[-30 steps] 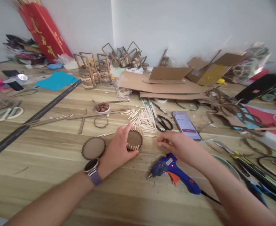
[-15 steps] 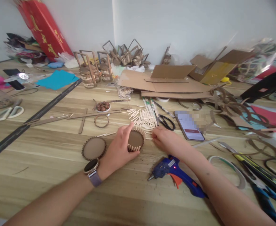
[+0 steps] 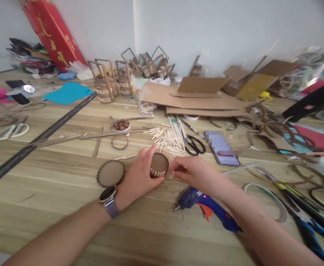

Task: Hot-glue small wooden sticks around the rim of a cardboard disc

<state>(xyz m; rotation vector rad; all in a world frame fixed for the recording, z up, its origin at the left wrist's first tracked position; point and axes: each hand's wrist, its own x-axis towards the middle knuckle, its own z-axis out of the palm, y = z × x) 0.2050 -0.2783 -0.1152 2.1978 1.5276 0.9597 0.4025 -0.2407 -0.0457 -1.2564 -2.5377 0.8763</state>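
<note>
My left hand (image 3: 141,170) is curled round a small round basket (image 3: 160,164) with a brown base and a ring of short pale sticks standing along its edge. At the basket's right side, my right hand (image 3: 188,170) has thumb and fingertips pinched together on a small pale stick (image 3: 172,173), mostly hidden by the fingers. Behind the basket lies a loose heap of short wooden sticks (image 3: 169,139). Left of my left hand rests a round brown disc (image 3: 111,173) with a notched rim. A blue glue gun (image 3: 206,207) lies below my right forearm, its red light on.
Black scissors (image 3: 195,145) and a phone (image 3: 223,147) lie behind my right hand. A bowl of brown beads (image 3: 121,125) stands beyond a thin ring (image 3: 119,142). Pliers (image 3: 303,218) and a cutter are at the right. Finished little baskets (image 3: 103,88) and cardboard (image 3: 195,98) stand at the back.
My right hand has moved left and slightly toward me, from beside the stick heap to the basket's right side. My left hand stays on the basket.
</note>
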